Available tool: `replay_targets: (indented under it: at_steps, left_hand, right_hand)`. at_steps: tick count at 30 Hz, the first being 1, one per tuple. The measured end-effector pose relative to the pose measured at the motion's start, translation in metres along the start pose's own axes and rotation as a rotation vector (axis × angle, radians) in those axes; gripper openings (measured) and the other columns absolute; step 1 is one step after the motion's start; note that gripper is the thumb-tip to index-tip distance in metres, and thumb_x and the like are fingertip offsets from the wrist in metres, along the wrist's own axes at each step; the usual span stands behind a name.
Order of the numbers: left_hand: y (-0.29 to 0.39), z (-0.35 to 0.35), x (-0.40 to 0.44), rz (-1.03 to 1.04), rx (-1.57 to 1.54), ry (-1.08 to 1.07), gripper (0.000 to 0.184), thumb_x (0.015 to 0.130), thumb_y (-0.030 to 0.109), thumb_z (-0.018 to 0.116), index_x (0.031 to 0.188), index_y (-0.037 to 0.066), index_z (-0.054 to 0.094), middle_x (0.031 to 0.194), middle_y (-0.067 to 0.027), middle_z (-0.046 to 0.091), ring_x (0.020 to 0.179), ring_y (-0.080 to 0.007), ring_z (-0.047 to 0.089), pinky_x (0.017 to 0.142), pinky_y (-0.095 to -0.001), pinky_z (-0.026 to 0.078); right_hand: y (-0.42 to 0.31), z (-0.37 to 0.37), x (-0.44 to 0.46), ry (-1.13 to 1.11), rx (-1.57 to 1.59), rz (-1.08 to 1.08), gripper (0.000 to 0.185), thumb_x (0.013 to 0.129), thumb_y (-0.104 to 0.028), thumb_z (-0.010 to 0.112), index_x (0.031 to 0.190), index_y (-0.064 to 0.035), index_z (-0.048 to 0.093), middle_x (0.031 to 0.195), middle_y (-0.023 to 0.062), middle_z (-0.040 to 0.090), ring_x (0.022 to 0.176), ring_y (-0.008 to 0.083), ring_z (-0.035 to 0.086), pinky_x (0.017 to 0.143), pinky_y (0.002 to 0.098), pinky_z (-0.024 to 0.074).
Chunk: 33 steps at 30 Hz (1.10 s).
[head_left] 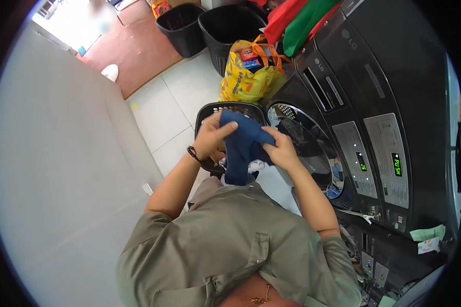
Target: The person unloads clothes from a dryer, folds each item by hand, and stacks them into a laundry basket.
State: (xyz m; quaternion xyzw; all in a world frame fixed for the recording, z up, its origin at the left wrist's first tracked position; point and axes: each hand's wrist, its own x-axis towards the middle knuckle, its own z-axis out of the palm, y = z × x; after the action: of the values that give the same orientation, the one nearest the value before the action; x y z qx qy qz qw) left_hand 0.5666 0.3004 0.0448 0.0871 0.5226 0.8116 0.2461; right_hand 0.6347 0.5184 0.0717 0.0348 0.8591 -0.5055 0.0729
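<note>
A dark blue piece of cloth, perhaps a small garment, hangs between my two hands. My left hand is closed on its upper left edge, thumb on top. On the other side, my right hand pinches a bunched part of the same cloth. Its lower end drapes down in front of my body. Just beneath is a black laundry basket with some clothes in it, largely hidden by the cloth and my hands. To my right, a front-loading machine's round door shows fabric behind it.
Dark LG machines with lit green displays line the right side. A yellow shopping bag stands beyond the basket, near two black bins. Red and green cloths hang at the top. A pale wall rises on the left.
</note>
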Motion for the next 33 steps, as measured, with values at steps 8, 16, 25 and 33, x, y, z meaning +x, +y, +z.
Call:
replay_targets:
  at_steps: [8,16,25,33]
  left_hand:
    - [-0.011,0.004,-0.017,-0.206,0.277,0.131,0.038,0.083,0.004,0.071,0.118,-0.004,0.057,0.104,-0.0066,0.067,0.093,-0.0117,0.063,0.086,-0.0279,0.051]
    - [-0.163,-0.055,-0.003,-0.133,0.323,0.619,0.036,0.084,0.012,0.071,0.113,-0.002,0.056,0.102,-0.0114,0.066,0.093,-0.0154,0.063,0.083,-0.0300,0.051]
    - [-0.369,-0.085,-0.022,-0.762,1.566,0.027,0.068,0.068,0.061,0.070,0.119,0.018,0.060,0.109,-0.0099,0.063,0.108,-0.0267,0.055,0.092,-0.0517,0.039]
    - [-0.405,-0.159,0.019,-0.355,1.330,-0.300,0.014,0.075,0.016,0.069,0.086,0.009,0.062,0.087,-0.0097,0.061,0.078,-0.0292,0.063,0.073,-0.0396,0.051]
  right_hand:
    - [0.048,-0.012,0.024,-0.322,0.222,-0.010,0.048,0.070,0.004,0.052,0.117,-0.0030,0.062,0.109,0.0156,0.068,0.102,0.0231,0.066,0.090,0.0318,0.0480]
    - [0.193,0.057,0.118,-0.466,0.205,-0.025,0.045,0.072,0.001,0.048,0.114,-0.0050,0.063,0.113,0.0130,0.066,0.106,0.0263,0.063,0.092,0.0333,0.0464]
    - [0.333,0.155,0.145,-0.496,-0.711,-0.112,0.079,0.072,-0.023,0.075,0.142,-0.0256,0.039,0.154,0.0188,0.019,0.139,0.0406,0.025,0.104,0.0548,0.0336]
    - [0.425,0.212,0.143,-0.809,-1.104,-0.277,0.097,0.075,-0.016,0.073,0.149,-0.0416,0.017,0.159,0.0141,0.004,0.142,0.0462,0.012,0.104,0.0579,0.0331]
